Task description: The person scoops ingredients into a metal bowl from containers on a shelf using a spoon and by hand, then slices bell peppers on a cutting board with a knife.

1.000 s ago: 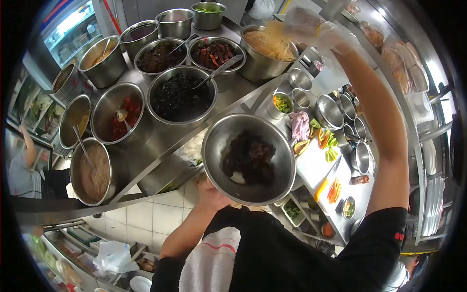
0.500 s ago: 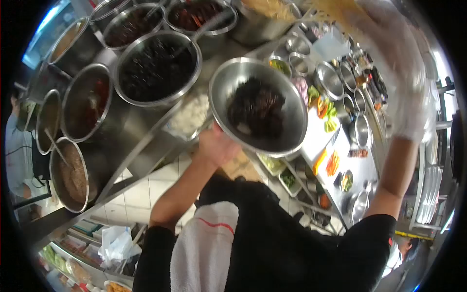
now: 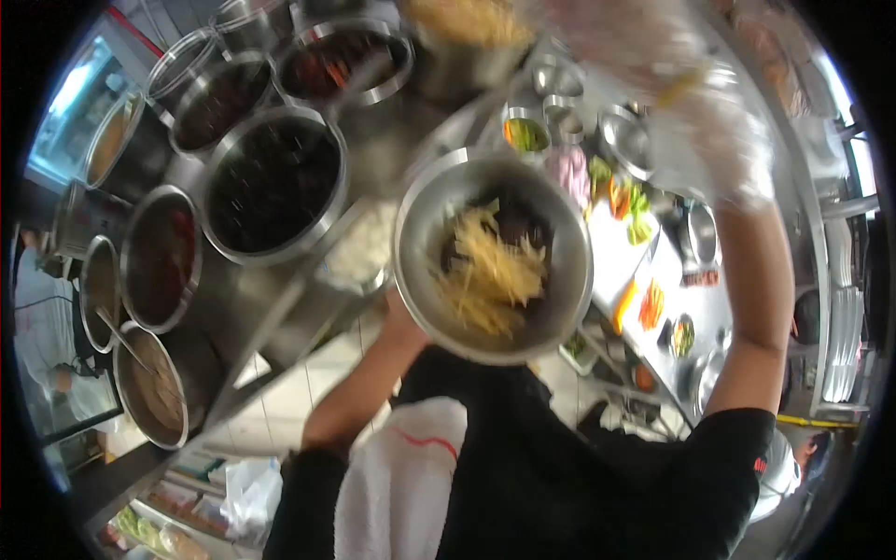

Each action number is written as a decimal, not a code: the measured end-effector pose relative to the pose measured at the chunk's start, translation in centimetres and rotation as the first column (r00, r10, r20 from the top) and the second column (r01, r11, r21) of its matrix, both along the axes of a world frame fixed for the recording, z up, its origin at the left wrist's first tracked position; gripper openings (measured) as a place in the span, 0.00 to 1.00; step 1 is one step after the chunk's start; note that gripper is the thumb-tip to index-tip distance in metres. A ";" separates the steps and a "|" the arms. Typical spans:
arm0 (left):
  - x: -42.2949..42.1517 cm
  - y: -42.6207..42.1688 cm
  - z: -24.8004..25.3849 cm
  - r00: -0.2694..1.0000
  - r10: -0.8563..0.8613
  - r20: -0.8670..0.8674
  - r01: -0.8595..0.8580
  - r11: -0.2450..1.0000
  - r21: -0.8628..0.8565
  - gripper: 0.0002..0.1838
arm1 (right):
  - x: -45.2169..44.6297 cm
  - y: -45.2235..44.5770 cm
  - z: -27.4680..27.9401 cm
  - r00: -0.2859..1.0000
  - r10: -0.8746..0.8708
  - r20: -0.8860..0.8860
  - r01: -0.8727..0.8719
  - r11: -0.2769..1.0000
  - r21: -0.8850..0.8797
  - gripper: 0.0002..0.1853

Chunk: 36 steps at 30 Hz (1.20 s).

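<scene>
My left hand (image 3: pixel 401 313) grips a steel mixing bowl (image 3: pixel 411 289) from below and its near side; the fingers are mostly hidden under it. Pale yellow strips (image 3: pixel 495 266) lie in the bowl on top of dark, glossy pieces (image 3: pixel 527 224). Above and to the right, my right hand (image 3: pixel 672 84) wears a clear plastic glove and is smeared by motion, so its fingers do not show clearly. One yellow strip (image 3: pixel 686 84) shows at the glove. Near that hand, a steel pot (image 3: pixel 471 23) of similar yellow strips stands at the top.
Pots of dark food (image 3: pixel 271 187), red food (image 3: pixel 345 61) and brown paste (image 3: pixel 154 383) with a utensil stand left. A container of white pieces (image 3: pixel 364 243) is beside the bowl. Right are a white board (image 3: pixel 621 252) with cut vegetables, small steel bowls (image 3: pixel 625 140) and stacked plates (image 3: pixel 845 341).
Yellow strips now lie in the bowl, which held only dark pieces before. My right hand has moved left, towards the bowl. The bowl appears slightly lower and more level.
</scene>
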State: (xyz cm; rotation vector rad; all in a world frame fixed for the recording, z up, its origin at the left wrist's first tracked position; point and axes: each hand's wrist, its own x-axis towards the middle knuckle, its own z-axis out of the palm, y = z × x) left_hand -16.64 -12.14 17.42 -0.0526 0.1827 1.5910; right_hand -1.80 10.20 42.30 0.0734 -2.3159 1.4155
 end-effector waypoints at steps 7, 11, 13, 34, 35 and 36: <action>-0.8 -2.5 -0.6 0.965 -0.097 0.246 0.001 0.932 0.364 0.36 | -13.2 3.6 4.2 0.627 -0.777 0.060 0.059 0.124 0.990 0.29; -1.1 -3.2 0.9 0.965 -0.060 0.254 -0.049 0.915 0.401 0.36 | -13.3 1.1 5.6 0.376 -0.887 0.268 -0.320 0.148 0.936 0.27; -1.0 -3.1 1.3 0.971 -0.050 0.234 -0.057 0.903 0.427 0.36 | -13.5 2.2 5.6 0.415 -0.873 0.255 -0.324 0.120 0.939 0.28; 1.7 3.3 -2.8 0.966 -0.242 -0.091 0.256 0.852 0.456 0.30 | 8.7 -9.5 -4.5 0.344 -0.906 0.248 0.869 0.407 0.282 0.16; 2.4 3.6 -4.7 0.970 -0.229 -0.077 0.242 0.928 0.285 0.32 | 11.8 -9.4 -6.2 0.499 -0.845 0.194 0.857 0.514 0.035 0.17; 3.7 4.3 -5.6 0.972 -0.222 -0.074 0.229 0.967 0.113 0.34 | 14.8 -9.3 -8.0 0.621 -0.779 0.082 0.777 0.600 -0.190 0.19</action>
